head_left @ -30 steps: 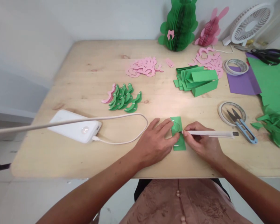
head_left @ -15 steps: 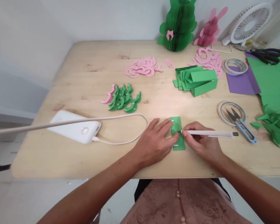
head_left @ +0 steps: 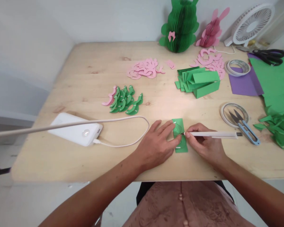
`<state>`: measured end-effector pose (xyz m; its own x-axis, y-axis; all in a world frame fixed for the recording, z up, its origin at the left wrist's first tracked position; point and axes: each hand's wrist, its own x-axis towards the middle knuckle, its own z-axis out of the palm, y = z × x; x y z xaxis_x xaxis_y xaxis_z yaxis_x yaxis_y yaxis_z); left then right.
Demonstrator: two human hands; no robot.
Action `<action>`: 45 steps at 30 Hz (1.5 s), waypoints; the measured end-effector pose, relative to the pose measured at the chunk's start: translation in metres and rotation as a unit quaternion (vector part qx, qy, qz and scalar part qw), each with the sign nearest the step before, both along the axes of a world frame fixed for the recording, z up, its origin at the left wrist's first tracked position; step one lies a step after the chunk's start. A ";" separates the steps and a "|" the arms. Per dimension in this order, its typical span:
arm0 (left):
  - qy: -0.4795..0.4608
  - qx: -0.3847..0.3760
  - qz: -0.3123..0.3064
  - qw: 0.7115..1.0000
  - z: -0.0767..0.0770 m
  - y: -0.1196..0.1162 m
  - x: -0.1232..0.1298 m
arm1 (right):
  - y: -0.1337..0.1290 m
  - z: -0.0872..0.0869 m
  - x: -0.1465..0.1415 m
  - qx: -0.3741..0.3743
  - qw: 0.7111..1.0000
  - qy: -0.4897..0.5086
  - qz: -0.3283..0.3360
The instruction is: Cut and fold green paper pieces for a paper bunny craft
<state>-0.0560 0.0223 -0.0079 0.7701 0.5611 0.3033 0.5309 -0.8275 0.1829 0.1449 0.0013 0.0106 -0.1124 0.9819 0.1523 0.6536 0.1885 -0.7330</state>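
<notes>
A small green paper rectangle (head_left: pixel 181 147) lies near the table's front edge, with a curved pen line and small white marks on it. My left hand (head_left: pixel 157 145) lies over its left side, fingers stretched out and pressing it down. In my right hand (head_left: pixel 204 145) a white pen (head_left: pixel 213 134) is gripped almost level, its tip touching the paper beside my left fingertips. Part of the paper is hidden under my left fingers. To the far left of it sits a pile of curved green paper cutouts (head_left: pixel 123 99) with a pink one at its side.
A white power bank (head_left: pixel 72 127) with a cable lies left. Pink cutouts (head_left: pixel 144 68) and folded green strips (head_left: pixel 198 80) are farther back. Blue thread snips (head_left: pixel 246 129) rest on a tape roll (head_left: pixel 223 116) at right. Behind stand a green honeycomb figure (head_left: pixel 182 28) and a fan (head_left: pixel 252 26).
Both hands, the pen and the paper stay in nearly the same place. The view has shifted very slightly.
</notes>
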 end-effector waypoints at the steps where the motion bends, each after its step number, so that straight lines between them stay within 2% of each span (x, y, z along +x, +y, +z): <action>1: 0.000 0.000 0.000 1.000 0.000 0.000 0.000 | 0.000 0.000 0.000 0.002 1.000 -0.001 -0.003; 45: -0.004 -0.003 -0.002 1.000 0.000 0.001 0.000 | 0.001 0.002 0.000 0.025 0.999 -0.037 0.009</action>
